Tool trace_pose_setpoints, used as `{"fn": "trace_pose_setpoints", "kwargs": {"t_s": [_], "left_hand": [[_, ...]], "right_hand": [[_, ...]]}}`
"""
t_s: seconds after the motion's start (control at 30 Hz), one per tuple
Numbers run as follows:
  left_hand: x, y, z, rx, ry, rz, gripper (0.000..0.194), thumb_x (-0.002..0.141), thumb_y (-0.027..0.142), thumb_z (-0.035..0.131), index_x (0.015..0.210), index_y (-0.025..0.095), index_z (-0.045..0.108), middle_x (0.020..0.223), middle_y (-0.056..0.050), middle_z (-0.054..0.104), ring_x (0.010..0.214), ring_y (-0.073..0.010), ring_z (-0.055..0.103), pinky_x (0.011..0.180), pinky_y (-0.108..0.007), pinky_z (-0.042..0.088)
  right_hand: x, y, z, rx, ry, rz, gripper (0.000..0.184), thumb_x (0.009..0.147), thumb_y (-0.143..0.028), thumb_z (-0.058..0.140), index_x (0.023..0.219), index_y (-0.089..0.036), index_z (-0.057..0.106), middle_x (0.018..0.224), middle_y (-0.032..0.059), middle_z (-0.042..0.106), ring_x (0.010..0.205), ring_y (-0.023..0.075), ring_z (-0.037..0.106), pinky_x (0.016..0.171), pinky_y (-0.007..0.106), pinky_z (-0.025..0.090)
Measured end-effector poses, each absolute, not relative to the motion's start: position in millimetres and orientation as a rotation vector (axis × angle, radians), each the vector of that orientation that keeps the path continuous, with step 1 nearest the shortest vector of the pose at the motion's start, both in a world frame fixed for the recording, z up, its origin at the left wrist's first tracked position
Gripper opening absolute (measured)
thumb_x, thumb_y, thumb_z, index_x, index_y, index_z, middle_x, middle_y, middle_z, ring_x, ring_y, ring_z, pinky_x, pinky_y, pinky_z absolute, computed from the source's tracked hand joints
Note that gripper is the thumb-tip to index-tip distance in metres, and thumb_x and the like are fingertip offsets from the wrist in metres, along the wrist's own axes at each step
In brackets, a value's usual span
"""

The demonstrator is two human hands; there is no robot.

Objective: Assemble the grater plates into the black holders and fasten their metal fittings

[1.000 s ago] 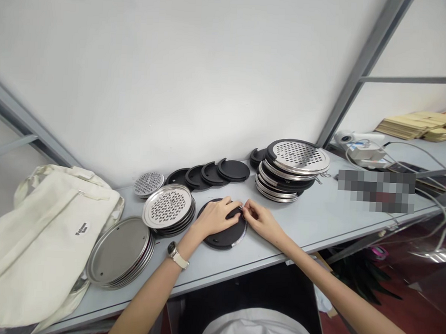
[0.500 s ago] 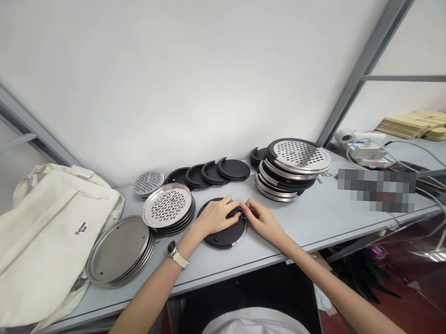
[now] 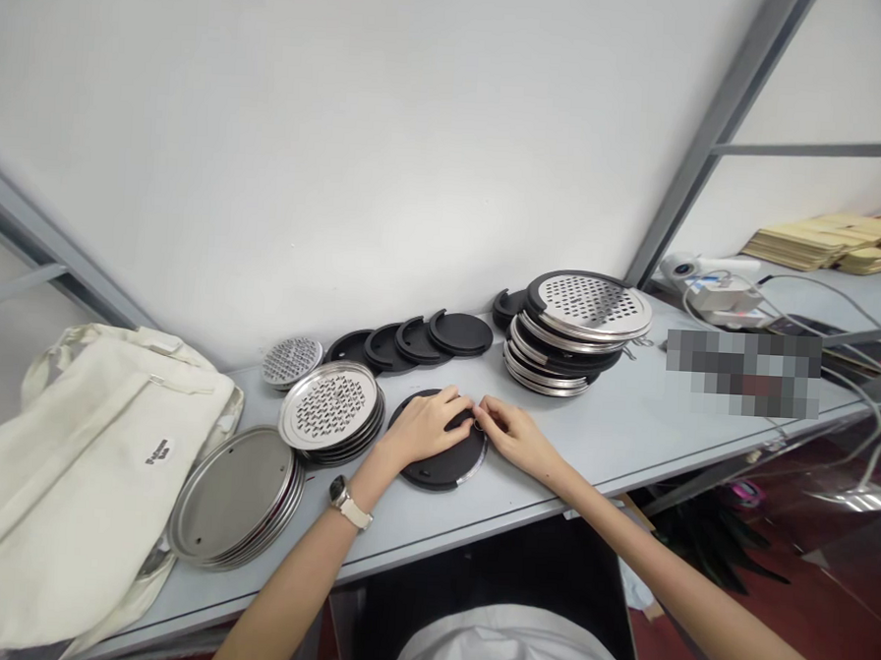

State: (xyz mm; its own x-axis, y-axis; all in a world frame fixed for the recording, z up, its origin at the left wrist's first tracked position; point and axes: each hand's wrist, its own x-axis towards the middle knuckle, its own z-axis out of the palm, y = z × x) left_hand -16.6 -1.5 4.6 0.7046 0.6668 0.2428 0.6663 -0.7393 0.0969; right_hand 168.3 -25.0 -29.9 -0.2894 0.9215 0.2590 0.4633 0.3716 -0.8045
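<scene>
A black round disc [image 3: 444,468] lies flat on the table in front of me, with a strip of silvery rim at its near right edge. My left hand [image 3: 428,426] rests across the disc, its fingers curled and its thumb and fingertips close to the right edge. At that same edge, my right hand [image 3: 509,434] is closed in a pinch on a small thin metal ring [image 3: 479,425]. The fingertips of both hands meet around the ring and hide part of it.
Left of the disc are stacks of grater plates [image 3: 333,408] and plain metal discs [image 3: 232,491]. Black round holders [image 3: 459,333] line the wall. A tall stack of graters [image 3: 589,306] stands at right rear. A cream bag [image 3: 86,469] lies far left.
The right fingertips have shifted slightly at the ring, closer to the left fingers. The disc and the stacks stay in place; the view has barely moved.
</scene>
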Motion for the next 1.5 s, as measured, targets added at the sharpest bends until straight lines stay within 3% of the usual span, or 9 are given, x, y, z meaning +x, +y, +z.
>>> {"fn": "trace_pose_setpoints", "kwargs": {"t_s": [0.3, 0.8, 1.5], "left_hand": [[-16.5, -1.1, 2.6, 2.890, 1.119, 0.438, 0.020, 0.093, 0.033, 0.043, 0.104, 0.021, 0.054, 0.095, -0.003, 0.056, 0.074, -0.0155, 0.060, 0.066, -0.026, 0.046], [-16.8, -2.2, 3.2, 2.864, 1.043, 0.549, 0.035, 0.092, 0.028, 0.044, 0.126, 0.021, 0.047, 0.108, -0.006, 0.054, 0.087, -0.0168, 0.061, 0.071, -0.027, 0.051], [-15.7, 0.6, 1.8, 2.730, 0.960, 0.670, 0.023, 0.087, 0.019, 0.051, 0.108, 0.021, 0.058, 0.106, -0.004, 0.061, 0.097, -0.0162, 0.059, 0.084, -0.028, 0.048]], "right_hand": [[165.8, -25.6, -32.4, -1.212, -1.938, 0.722, 0.027, 0.093, -0.034, 0.038, 0.070, -0.021, 0.038, 0.056, -0.0069, 0.037, 0.051, 0.0092, 0.036, 0.051, 0.022, 0.027], [165.9, -28.1, -33.4, -1.236, -2.014, 0.564, 0.022, 0.095, -0.030, 0.035, 0.080, -0.021, 0.048, 0.062, -0.0030, 0.053, 0.053, 0.0116, 0.048, 0.055, 0.023, 0.032], [162.4, -31.8, -34.1, -1.281, -2.006, 0.465, 0.021, 0.092, -0.032, 0.039, 0.076, -0.022, 0.047, 0.060, -0.0034, 0.053, 0.049, 0.0105, 0.045, 0.050, 0.022, 0.030]]}}
